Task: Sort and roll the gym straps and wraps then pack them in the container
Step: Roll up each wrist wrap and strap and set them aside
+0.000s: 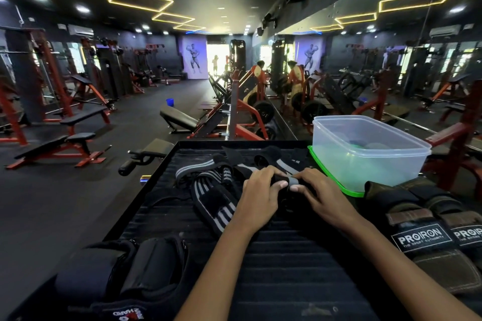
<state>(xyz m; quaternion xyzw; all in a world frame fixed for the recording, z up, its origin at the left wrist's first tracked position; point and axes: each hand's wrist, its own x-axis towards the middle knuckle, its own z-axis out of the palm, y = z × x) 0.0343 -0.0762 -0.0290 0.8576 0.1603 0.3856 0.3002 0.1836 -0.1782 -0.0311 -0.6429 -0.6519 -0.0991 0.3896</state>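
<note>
Gripping wrap (288, 185), both hands (260, 197) (319, 194) beside container (370, 154) edge.

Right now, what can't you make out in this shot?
- Wrap being rolled: head view, both the left hand and right hand cover most of it.
- Container contents: blurred by its cloudy wall.
- Gloves: cut off by the right edge.

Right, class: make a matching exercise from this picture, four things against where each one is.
Things:
1. plastic container
2. leather gloves
3. striped wraps
4. padded cuffs

Places:
a. near left corner
b. middle, just left of the hands
c. far right, on a green lid
d. near right edge

Pairs: 1-c, 2-d, 3-b, 4-a
</note>
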